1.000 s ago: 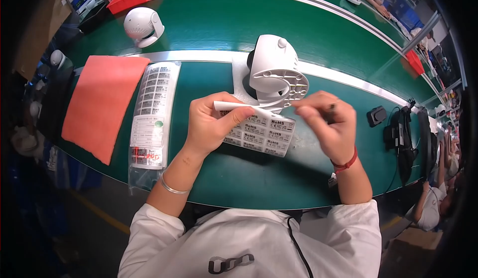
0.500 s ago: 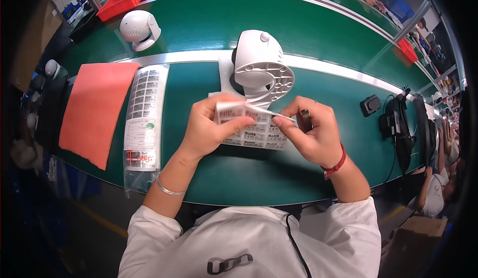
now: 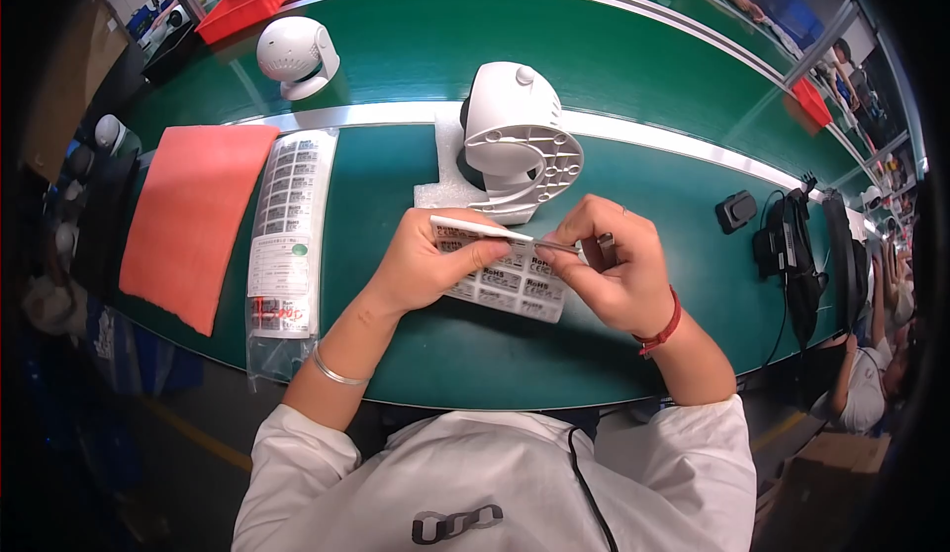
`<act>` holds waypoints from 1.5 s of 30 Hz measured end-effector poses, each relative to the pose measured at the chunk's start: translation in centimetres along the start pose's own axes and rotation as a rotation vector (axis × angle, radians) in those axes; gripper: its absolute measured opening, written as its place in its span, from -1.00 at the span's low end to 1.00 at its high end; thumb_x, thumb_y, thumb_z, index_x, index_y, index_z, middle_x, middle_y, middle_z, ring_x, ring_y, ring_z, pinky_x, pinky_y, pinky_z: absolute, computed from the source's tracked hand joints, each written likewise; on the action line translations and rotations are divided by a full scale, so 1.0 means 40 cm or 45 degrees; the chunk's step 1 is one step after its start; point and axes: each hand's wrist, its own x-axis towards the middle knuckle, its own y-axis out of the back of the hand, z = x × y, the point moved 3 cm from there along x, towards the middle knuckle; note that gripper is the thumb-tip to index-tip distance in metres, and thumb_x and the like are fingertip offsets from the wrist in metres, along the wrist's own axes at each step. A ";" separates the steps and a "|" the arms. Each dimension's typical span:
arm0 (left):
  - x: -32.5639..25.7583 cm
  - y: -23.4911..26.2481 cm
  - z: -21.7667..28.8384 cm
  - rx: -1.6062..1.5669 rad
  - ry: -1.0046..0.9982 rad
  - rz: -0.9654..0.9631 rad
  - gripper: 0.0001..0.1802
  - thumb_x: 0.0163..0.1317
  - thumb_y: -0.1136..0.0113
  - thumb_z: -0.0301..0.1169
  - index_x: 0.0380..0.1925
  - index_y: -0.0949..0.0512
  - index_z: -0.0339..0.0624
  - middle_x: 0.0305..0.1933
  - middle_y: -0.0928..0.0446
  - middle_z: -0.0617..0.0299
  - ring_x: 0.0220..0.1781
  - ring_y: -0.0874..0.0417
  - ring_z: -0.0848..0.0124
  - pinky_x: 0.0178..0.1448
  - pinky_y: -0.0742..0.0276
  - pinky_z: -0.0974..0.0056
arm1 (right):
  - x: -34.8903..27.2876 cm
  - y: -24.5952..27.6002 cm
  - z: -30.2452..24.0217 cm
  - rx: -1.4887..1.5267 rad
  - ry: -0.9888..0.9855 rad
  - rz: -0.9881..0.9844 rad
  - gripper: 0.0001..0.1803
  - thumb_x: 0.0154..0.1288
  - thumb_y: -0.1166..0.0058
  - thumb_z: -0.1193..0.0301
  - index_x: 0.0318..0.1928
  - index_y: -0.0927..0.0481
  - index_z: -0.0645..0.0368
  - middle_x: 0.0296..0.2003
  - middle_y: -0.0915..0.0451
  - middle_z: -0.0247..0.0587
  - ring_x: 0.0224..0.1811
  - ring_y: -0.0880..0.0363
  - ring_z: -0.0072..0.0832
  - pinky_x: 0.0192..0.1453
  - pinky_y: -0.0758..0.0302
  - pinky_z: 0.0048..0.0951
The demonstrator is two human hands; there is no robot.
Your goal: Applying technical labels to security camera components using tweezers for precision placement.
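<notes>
My left hand (image 3: 424, 267) grips a sheet of printed stickers (image 3: 510, 290), thumb on top, near its folded upper edge. Closed around a slim pair of metal tweezers (image 3: 560, 246), my right hand (image 3: 618, 270) has the tips at that same edge. Whether a sticker is caught between the tips is too small to tell. Just beyond my hands, a white camera-like device (image 3: 512, 107) lies with its ribbed base turned up. Under it is a white foam pad (image 3: 448, 151).
On the left lie an orange foam sheet (image 3: 193, 226) and a plastic-wrapped stack of labels (image 3: 287, 226). Another white device (image 3: 294, 54) stands on the green belt (image 3: 406, 52), near a red bin (image 3: 245, 6). A small black block (image 3: 735, 212) and a black cabled item (image 3: 792, 240) are at right.
The sheet's upper edge has been bent down toward me, uncovering more of the foam pad. My right hand's tweezers have come to that edge. The far-left device has shifted right along the belt.
</notes>
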 end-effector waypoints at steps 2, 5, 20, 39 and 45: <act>-0.003 0.003 0.008 0.017 -0.060 0.019 -0.84 0.21 -0.34 -0.52 -0.22 -0.67 -0.36 -0.32 -0.67 0.28 -0.27 -0.61 0.61 -0.20 -0.52 0.47 | -0.002 -0.001 0.003 0.070 -0.029 -0.017 -0.89 0.16 -0.27 0.60 -0.43 -0.57 0.29 -0.46 -0.56 -0.33 -0.52 -0.30 -0.77 -0.51 -0.12 -0.66; 0.003 0.015 0.027 0.159 -0.021 0.081 -0.83 0.21 -0.34 -0.50 -0.23 -0.67 -0.36 -0.32 -0.67 0.28 -0.28 -0.61 0.63 -0.20 -0.52 0.47 | -0.035 0.046 0.053 0.071 -0.019 0.296 -0.84 0.35 -0.09 0.52 -0.35 -0.70 0.29 -0.44 -0.55 -0.31 -0.48 -0.36 -0.59 -0.41 -0.28 -0.56; 0.014 0.020 0.012 0.315 0.206 0.147 -0.78 0.20 -0.35 -0.44 -0.22 -0.67 -0.38 -0.35 -0.70 0.24 -0.31 -0.64 0.61 -0.24 -0.55 0.45 | -0.125 0.153 0.074 -0.455 -0.386 -0.090 -0.71 -0.07 -0.45 0.57 -0.25 -0.71 0.25 -0.36 -0.63 -0.21 -0.35 -0.67 -0.43 -0.24 -0.65 -0.51; 0.006 -0.011 0.031 0.455 -0.031 -0.082 -0.77 0.16 -0.28 -0.55 -0.15 -0.67 -0.29 -0.27 -0.69 0.20 -0.26 -0.65 0.51 -0.11 -0.55 0.40 | -0.051 0.105 -0.034 -0.147 -0.159 0.129 -0.82 0.05 -0.36 0.61 -0.27 -0.75 0.29 -0.33 -0.75 -0.13 -0.32 -0.75 -0.41 -0.15 -0.64 -0.51; 0.003 0.027 0.049 0.688 0.153 -0.233 -0.53 0.07 -0.32 -0.51 0.06 -0.57 -0.21 -0.26 -0.70 0.11 -0.20 -0.69 0.46 -0.11 -0.56 0.37 | -0.053 0.106 -0.065 -0.563 0.308 0.263 -0.77 -0.02 -0.31 0.74 -0.28 -0.72 0.31 -0.44 -0.70 -0.11 -0.43 -0.69 -0.38 -0.31 -0.58 -0.48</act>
